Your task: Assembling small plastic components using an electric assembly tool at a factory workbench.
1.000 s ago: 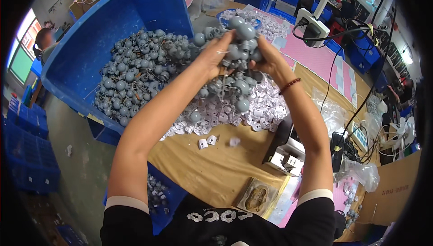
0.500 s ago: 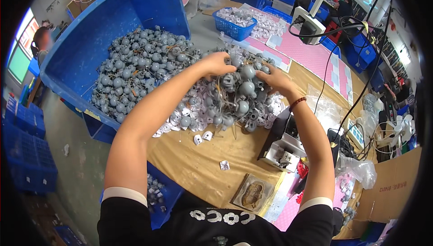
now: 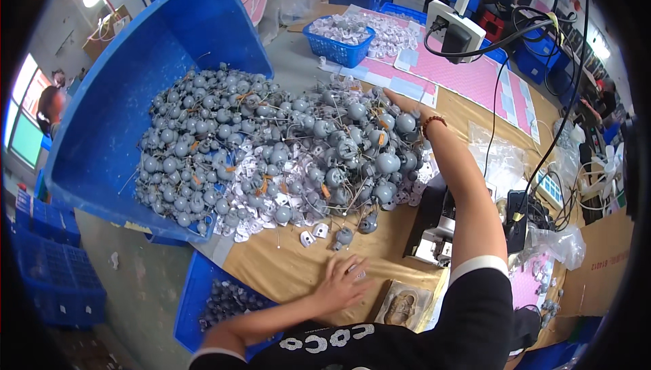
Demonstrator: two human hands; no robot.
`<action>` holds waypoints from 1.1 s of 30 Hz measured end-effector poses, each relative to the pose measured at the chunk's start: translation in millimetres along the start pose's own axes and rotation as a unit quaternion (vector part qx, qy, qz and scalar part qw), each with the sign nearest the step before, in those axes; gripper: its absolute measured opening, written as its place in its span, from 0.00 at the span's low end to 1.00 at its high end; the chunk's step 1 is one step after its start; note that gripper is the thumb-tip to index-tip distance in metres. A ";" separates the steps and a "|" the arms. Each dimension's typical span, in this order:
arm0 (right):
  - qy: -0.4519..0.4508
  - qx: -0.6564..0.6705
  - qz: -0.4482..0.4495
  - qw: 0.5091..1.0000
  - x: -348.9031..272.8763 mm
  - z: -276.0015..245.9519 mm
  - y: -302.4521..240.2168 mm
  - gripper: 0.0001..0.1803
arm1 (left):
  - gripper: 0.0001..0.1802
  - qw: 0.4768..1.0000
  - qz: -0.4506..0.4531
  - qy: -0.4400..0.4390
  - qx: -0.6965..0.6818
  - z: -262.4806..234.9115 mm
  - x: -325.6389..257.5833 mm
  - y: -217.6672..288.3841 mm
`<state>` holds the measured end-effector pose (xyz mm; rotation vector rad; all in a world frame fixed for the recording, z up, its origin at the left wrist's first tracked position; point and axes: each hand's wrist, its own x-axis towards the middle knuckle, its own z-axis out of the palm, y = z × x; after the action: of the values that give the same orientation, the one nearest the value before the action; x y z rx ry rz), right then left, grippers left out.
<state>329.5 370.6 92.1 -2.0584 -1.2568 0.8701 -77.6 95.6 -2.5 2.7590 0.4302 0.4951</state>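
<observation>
A large heap of grey ball-shaped plastic parts with thin wires [image 3: 352, 146] lies on the brown-covered table. It is mixed with small white plastic pieces [image 3: 298, 166] and spills from a tipped blue bin [image 3: 95, 126]. My right hand [image 3: 407, 102] reaches round the heap's far right side, and its fingers are mostly hidden there. On the table in front of the heap, my left hand [image 3: 342, 285] is low with fingers apart, partly covering one small white piece [image 3: 360, 274]. Two white pieces [image 3: 314, 235] and a loose grey ball part [image 3: 343, 237] lie just beyond it.
A blue basket of white pieces [image 3: 339, 51] stands on the pink-covered far table. A blue crate with grey parts [image 3: 186, 302] sits below at left. Right of the heap are a small machine [image 3: 434, 238], a metal mould block [image 3: 403, 305] and hanging black cables [image 3: 505, 115].
My left hand has left the heap and come down to the table near me. The right hand stays at the heap's far right side. Some grey parts have shifted toward me.
</observation>
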 end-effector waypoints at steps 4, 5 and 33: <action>-0.094 -0.143 0.019 0.985 -10.2 -8.0 17.8 0.40 | 0.34 0.994 -0.093 0.045 0.034 37.1 0.6 2.5; -0.138 -0.172 0.009 0.975 -14.1 -7.7 15.1 0.40 | 0.35 0.993 -0.091 0.055 0.048 38.0 0.2 1.9; -0.213 -0.389 0.012 0.896 -16.3 -37.6 142.6 0.24 | 0.33 0.955 -0.242 0.135 0.107 -106.8 171.6 -107.9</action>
<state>429.4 294.3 13.3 -2.5626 -2.0825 0.9587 10.3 277.9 104.9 2.6418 1.2509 0.7294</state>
